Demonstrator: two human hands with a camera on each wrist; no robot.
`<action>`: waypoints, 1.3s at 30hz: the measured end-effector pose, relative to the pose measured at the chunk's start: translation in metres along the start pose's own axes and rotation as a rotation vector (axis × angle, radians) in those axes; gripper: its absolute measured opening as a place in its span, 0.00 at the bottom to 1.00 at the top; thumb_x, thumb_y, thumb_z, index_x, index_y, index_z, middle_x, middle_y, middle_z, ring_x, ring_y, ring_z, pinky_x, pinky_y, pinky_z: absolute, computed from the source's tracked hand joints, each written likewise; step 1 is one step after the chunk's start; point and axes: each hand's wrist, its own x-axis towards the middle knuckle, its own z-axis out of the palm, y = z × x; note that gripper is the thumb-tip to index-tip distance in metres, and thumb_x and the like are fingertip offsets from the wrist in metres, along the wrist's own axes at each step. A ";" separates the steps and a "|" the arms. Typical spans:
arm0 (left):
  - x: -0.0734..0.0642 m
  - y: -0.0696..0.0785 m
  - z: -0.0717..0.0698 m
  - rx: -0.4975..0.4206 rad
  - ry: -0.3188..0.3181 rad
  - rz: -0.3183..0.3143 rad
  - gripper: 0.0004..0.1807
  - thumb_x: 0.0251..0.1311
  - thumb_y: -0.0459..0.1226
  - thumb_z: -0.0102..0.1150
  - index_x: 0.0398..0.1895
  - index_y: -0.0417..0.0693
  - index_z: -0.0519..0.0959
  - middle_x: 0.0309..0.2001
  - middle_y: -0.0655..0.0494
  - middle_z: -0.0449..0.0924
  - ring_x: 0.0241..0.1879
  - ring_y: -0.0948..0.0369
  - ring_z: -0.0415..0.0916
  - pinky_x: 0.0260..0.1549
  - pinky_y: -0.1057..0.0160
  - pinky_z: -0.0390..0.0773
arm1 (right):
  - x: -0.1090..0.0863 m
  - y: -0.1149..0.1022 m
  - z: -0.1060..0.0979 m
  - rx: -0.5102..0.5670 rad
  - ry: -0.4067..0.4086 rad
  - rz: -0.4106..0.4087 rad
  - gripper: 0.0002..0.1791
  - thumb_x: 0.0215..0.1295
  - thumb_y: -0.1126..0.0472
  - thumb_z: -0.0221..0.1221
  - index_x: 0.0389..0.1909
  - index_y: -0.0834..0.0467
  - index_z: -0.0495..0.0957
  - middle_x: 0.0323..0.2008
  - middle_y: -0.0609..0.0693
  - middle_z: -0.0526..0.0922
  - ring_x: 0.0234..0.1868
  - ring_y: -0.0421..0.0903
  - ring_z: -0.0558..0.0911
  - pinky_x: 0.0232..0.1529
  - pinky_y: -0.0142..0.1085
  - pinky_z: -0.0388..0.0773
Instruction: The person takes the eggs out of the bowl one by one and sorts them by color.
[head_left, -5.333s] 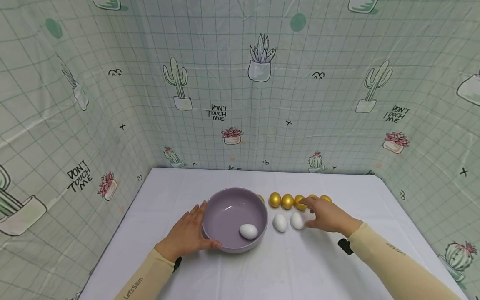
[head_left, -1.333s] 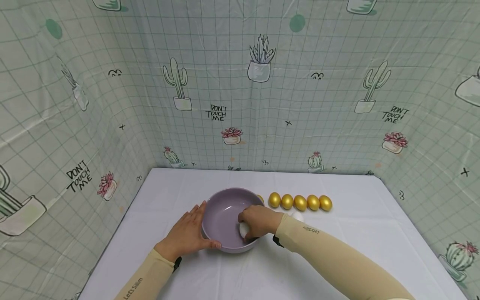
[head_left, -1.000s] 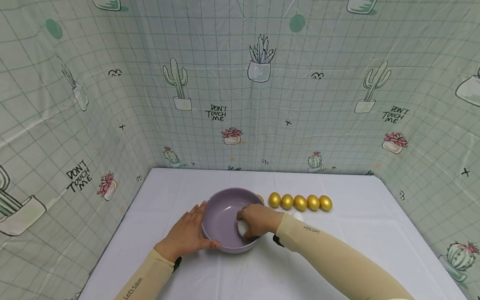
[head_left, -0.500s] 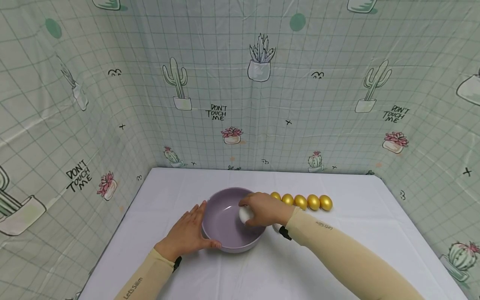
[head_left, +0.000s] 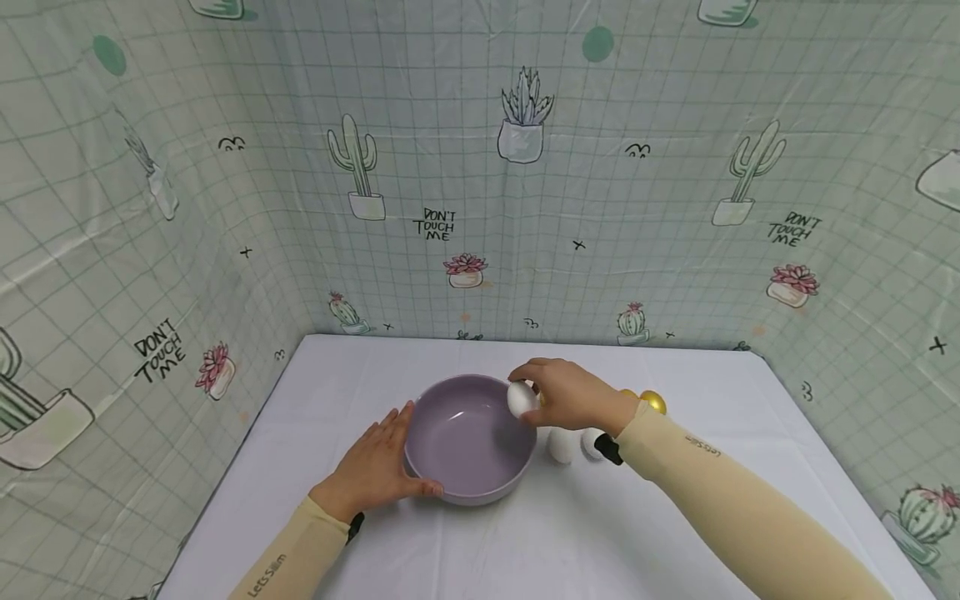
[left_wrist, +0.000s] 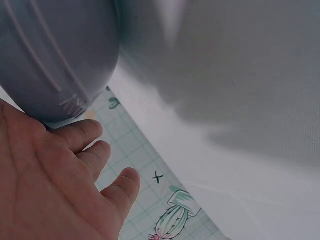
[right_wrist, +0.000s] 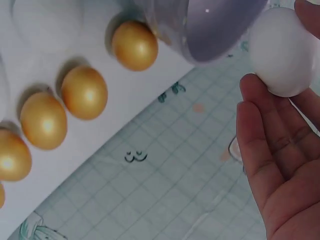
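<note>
My right hand [head_left: 573, 393] pinches a white egg [head_left: 522, 400] between thumb and fingers, over the right rim of the purple bowl [head_left: 457, 450]. In the right wrist view, the held white egg [right_wrist: 282, 52] sits at my fingertips beside the bowl [right_wrist: 220, 30]. Nothing lies inside the bowl. My left hand [head_left: 378, 467] rests against the bowl's left side, fingers and thumb spread along it. The left wrist view shows its fingers [left_wrist: 122, 187] extended below the bowl's outer wall [left_wrist: 60, 50].
Two more white eggs, a nearer-bowl white egg [head_left: 561, 446] and a white egg [head_left: 592, 443] partly behind my wrist, stand right of the bowl. Several golden eggs [right_wrist: 85, 92] form a row behind them, mostly covered by my right hand in the head view. A patterned cloth wall [head_left: 480, 208] rises behind.
My right hand has lifted the white egg from inside the bowl and moved it up and right to the rim. My left hand has stayed at the bowl.
</note>
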 end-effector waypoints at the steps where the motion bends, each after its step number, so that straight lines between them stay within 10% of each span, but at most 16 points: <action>1: 0.000 0.000 0.000 -0.003 0.005 0.003 0.73 0.42 0.73 0.66 0.77 0.29 0.48 0.74 0.34 0.55 0.72 0.39 0.54 0.66 0.38 0.58 | -0.003 0.003 -0.002 -0.004 0.013 -0.003 0.28 0.54 0.56 0.72 0.56 0.59 0.80 0.49 0.46 0.81 0.41 0.43 0.81 0.44 0.36 0.78; 39: 0.000 -0.001 0.003 -0.010 -0.013 -0.016 0.74 0.41 0.74 0.65 0.77 0.31 0.47 0.75 0.37 0.53 0.74 0.41 0.51 0.67 0.40 0.56 | -0.115 0.115 0.018 -0.056 -0.005 0.315 0.30 0.50 0.55 0.77 0.52 0.65 0.80 0.39 0.47 0.80 0.36 0.45 0.77 0.40 0.44 0.77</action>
